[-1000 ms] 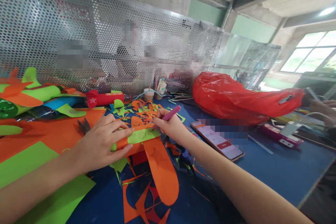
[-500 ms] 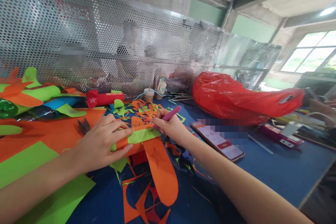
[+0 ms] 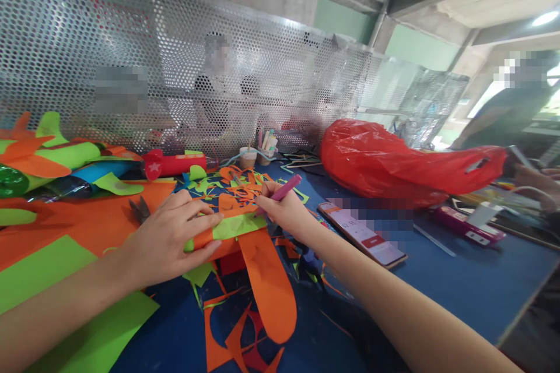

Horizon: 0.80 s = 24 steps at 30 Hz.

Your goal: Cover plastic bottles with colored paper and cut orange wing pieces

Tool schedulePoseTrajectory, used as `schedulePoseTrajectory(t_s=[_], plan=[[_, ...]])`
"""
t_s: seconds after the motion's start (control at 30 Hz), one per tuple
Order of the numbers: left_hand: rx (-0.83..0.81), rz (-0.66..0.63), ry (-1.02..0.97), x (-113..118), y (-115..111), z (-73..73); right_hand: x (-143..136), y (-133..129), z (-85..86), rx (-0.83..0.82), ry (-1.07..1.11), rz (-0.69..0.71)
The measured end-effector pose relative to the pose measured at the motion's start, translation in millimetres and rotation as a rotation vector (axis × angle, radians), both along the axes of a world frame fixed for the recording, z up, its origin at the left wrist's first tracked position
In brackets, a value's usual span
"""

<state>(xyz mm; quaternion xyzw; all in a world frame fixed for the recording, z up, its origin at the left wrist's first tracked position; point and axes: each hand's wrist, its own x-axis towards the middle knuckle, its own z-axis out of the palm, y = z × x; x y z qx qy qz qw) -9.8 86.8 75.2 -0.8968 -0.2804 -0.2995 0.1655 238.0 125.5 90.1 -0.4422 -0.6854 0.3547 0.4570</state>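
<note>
An orange paper-covered body with a green band (image 3: 238,225) lies in front of me, and a long rounded orange wing (image 3: 272,291) extends from it toward me. My left hand (image 3: 181,233) grips the body's left end, thumb below and fingers on top. In my right hand (image 3: 280,204) is a purple marker (image 3: 286,187), its lower end at the right part of the green band. The exact tip is hard to make out. Scissors (image 3: 140,210) lie just behind my left hand, partly hidden.
Paper scraps (image 3: 240,186) are scattered behind and below the body. A phone (image 3: 363,233) and red plastic bag (image 3: 385,163) are at right. Paper-covered bottles (image 3: 83,157) lie at left. Cups (image 3: 248,157) stand by the perforated metal screen (image 3: 271,58); people are beyond it.
A person has come into view at the far right, by the window. My hands and the marker have hardly moved.
</note>
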Motion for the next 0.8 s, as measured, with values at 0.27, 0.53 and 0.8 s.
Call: schedulePoseTrajectory(t_s=[0.27, 0.53, 0.8], plan=[[-0.008, 0.006, -0.012, 0.3, -0.1, -0.3, -0.2, -4.3, 3.7, -0.071, 0.061, 0.018], [-0.009, 0.012, -0.004, 0.7, -0.2, 0.8, -1.1, -8.6, 8.4, -0.039, 0.017, 0.075], [-0.002, 0.017, 0.009, -0.8, 0.8, -1.4, -1.7, -5.4, 3.5, -0.091, 0.098, 0.085]])
